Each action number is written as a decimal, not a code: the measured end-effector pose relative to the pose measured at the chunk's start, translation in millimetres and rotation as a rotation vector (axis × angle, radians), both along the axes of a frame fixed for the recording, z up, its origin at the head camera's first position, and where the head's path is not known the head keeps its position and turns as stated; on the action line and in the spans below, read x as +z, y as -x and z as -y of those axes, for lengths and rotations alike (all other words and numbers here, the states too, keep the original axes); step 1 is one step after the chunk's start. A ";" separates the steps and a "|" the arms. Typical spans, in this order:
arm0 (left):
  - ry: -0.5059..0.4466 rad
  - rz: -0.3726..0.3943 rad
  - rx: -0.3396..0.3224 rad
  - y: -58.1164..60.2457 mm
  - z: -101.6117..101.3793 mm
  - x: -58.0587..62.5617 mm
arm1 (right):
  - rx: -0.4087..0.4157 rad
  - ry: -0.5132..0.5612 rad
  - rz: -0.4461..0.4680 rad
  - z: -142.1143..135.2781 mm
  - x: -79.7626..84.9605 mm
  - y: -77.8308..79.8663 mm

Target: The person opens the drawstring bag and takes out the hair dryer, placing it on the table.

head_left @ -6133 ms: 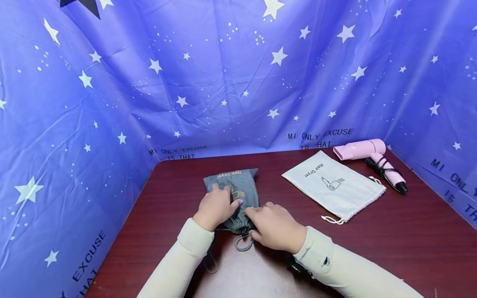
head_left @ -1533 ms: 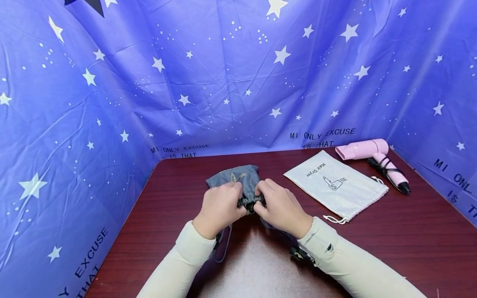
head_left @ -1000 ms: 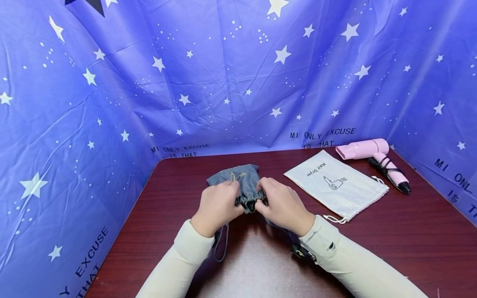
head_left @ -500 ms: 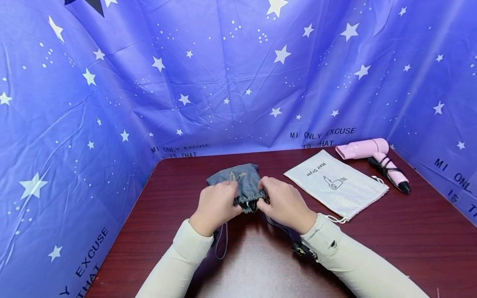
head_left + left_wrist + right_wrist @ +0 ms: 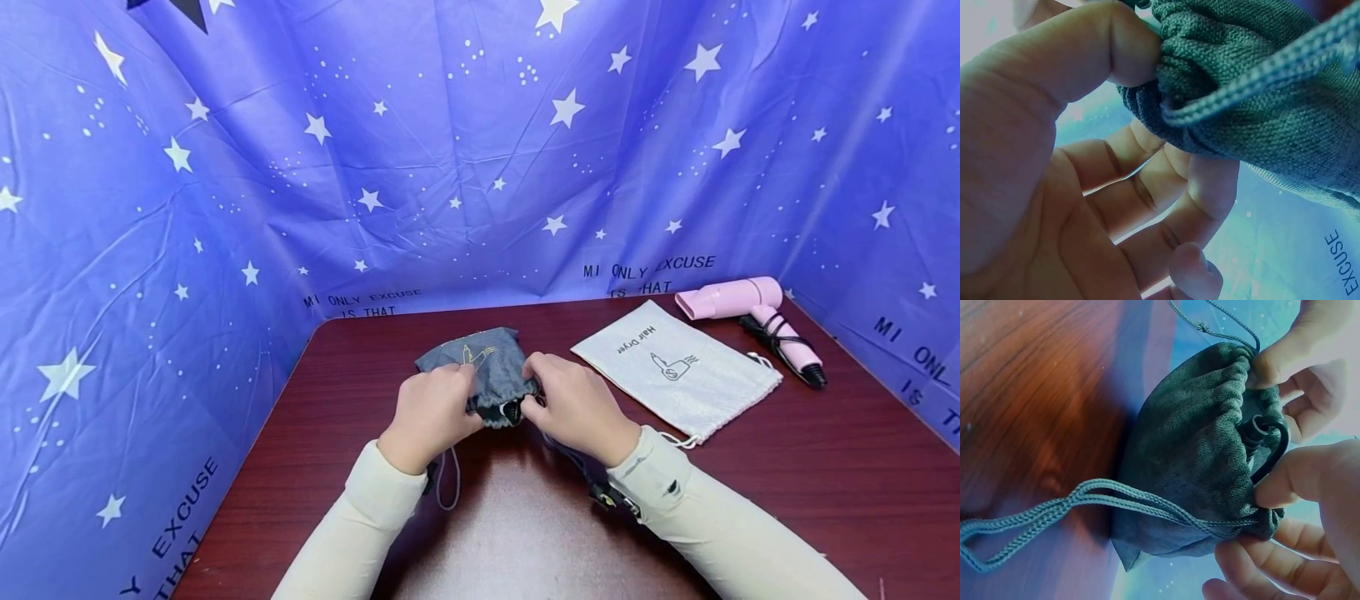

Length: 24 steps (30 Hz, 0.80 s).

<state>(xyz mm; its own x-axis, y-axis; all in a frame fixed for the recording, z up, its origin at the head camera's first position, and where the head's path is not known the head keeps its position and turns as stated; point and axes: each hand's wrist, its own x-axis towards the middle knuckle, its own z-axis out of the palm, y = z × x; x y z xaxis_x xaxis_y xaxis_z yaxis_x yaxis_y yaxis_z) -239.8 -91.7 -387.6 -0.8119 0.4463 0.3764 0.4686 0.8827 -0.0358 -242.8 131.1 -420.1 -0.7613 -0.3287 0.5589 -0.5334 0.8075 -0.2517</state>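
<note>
A grey drawstring bag [image 5: 504,379] with a gold hair dryer print stands in front of me, its gathered mouth turned toward me. My left hand [image 5: 431,412] pinches one side of the mouth between thumb and fingers; the left wrist view shows the thumb on the ruffled hem. On the opposite side, my right hand [image 5: 579,410] pinches the rim likewise. Between the hands the mouth gapes, and a black cord [image 5: 1282,447] bends inside it in the right wrist view. Looped drawstrings [image 5: 1104,494] hang from both sides. The rest of the bag's contents is hidden.
A white drawstring bag [image 5: 697,400] printed "Hair Dryer" lies flat at the right of the dark red table [image 5: 337,375]. Beyond it is a pink hair dryer [image 5: 731,297] with its black cord wrapped round the handle. Blue starry curtains [image 5: 450,150] enclose the back and sides.
Earlier the grey bag lay flatter, its neck drawn together, with both hands on it. Its mouth now points toward me and has widened over the last second as the hands drew slightly apart.
</note>
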 end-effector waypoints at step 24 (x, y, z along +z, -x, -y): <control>0.017 0.047 0.002 1.7 4.4 -0.2 | -0.019 -0.020 0.010 -4.9 1.4 2.9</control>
